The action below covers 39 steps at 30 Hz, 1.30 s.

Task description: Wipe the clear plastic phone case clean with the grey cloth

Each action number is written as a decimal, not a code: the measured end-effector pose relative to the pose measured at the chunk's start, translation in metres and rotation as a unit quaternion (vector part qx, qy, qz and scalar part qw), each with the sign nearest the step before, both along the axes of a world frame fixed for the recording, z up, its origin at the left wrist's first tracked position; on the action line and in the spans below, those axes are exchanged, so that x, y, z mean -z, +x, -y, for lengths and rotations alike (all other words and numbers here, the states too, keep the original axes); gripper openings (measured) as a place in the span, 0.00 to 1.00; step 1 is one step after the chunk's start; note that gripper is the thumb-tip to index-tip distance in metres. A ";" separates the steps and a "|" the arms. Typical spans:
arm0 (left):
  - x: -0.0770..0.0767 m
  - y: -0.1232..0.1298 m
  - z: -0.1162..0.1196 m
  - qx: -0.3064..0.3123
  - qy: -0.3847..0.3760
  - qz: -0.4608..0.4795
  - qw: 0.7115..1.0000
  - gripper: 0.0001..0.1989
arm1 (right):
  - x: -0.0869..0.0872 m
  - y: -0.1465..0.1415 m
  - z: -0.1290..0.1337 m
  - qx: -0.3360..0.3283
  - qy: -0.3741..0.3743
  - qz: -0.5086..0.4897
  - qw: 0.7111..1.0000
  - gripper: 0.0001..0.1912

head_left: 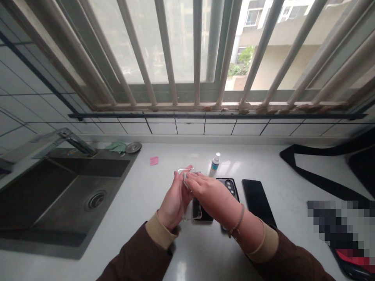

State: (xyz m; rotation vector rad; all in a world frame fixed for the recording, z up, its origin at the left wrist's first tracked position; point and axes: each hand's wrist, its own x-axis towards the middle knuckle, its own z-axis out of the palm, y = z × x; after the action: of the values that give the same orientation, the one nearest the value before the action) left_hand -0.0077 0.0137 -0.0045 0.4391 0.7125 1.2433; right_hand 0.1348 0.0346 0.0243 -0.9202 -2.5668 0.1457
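Observation:
My left hand (172, 199) is closed around a clear, see-through phone case (189, 214), held up over the counter. Across the case lies my right hand (205, 191), its fingers pressed together on the upper part. A bit of something whitish shows under those fingertips, too hidden to name. Below the hands, partly covered, a dark phone (206, 216) rests on the counter. Beside my right wrist is a black-rimmed phone case (231, 187) with camera holes, partly hidden by the forearm. Farther right lies a black phone (254, 195). A small white bottle (215, 162) with a blue label stands behind the hands.
On the left is a steel sink (117, 171) with a faucet (77, 142). A green cloth (116, 147) and a metal strainer (133, 147) sit behind it. A pink slip (154, 160) lies on the white counter (181, 261). A black strap (310, 173) stretches along the right.

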 end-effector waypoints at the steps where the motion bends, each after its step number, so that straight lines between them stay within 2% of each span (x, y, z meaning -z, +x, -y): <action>1: 0.000 0.000 0.000 -0.005 -0.007 -0.008 1.000 0.31 | -0.001 -0.001 0.001 0.004 -0.013 0.014 1.000 0.14; 4: -0.001 -0.002 0.000 -0.034 -0.023 -0.042 0.998 0.34 | -0.010 -0.004 0.007 0.010 -0.078 0.052 0.996 0.16; 7: -0.002 -0.005 -0.001 -0.102 -0.017 -0.077 0.992 0.34 | -0.019 -0.009 0.016 0.011 -0.151 0.086 0.985 0.18; 10: -0.004 -0.008 -0.005 -0.161 -0.004 -0.077 0.984 0.34 | -0.020 -0.014 0.024 0.007 -0.185 0.097 0.978 0.18; 14: -0.006 -0.009 -0.007 -0.206 -0.010 -0.040 0.978 0.32 | -0.012 -0.015 0.026 0.034 -0.200 0.042 0.978 0.16; 18: -0.009 -0.006 -0.006 -0.216 0.006 -0.028 0.976 0.30 | -0.010 -0.013 0.027 0.072 -0.241 -0.023 0.968 0.13; 23: -0.009 -0.001 -0.004 -0.239 0.018 -0.039 0.970 0.30 | -0.016 -0.010 0.028 0.072 -0.322 -0.165 0.929 0.10; 26: -0.006 -0.002 -0.004 -0.230 0.026 -0.037 0.972 0.28 | -0.014 -0.011 0.026 0.075 -0.381 -0.250 0.887 0.10; 28: -0.005 -0.004 -0.005 -0.204 0.014 -0.028 0.978 0.28 | -0.008 -0.013 0.024 0.076 -0.445 -0.306 0.838 0.09; 30: -0.004 -0.006 -0.005 -0.182 -0.010 -0.015 0.983 0.27 | -0.002 -0.017 0.021 0.064 -0.528 -0.367 0.764 0.07; 32: -0.006 -0.006 -0.006 -0.159 -0.034 -0.002 0.987 0.26 | 0.002 -0.018 0.017 0.056 -0.598 -0.434 0.671 0.06; 34: -0.009 -0.006 -0.005 -0.135 -0.041 0.009 0.990 0.25 | 0.000 -0.016 0.012 0.064 -0.639 -0.496 0.585 0.09; 35: -0.010 -0.006 -0.005 -0.121 -0.038 0.011 0.992 0.25 | -0.003 -0.014 0.009 0.069 -0.647 -0.520 0.554 0.11; 36: -0.012 -0.006 -0.005 -0.109 -0.031 0.010 0.993 0.24 | -0.006 -0.010 0.005 0.070 -0.648 -0.538 0.535 0.13; 37: -0.012 -0.006 -0.004 -0.097 -0.024 0.007 0.995 0.24 | -0.009 -0.005 0.001 0.069 -0.641 -0.548 0.533 0.15; 38: -0.012 -0.007 -0.004 -0.085 -0.018 0.003 0.996 0.25 | -0.013 -0.001 -0.002 0.064 -0.628 -0.551 0.545 0.15; 39: -0.012 -0.007 -0.004 -0.074 -0.014 -0.003 0.997 0.25 | -0.016 0.005 -0.005 0.064 -0.605 -0.552 0.570 0.16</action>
State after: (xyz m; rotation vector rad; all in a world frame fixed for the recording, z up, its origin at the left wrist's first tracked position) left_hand -0.0148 0.0172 0.0074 0.3710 0.7777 1.3693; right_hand 0.1394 0.0400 0.0400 -0.8542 -0.8976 1.8871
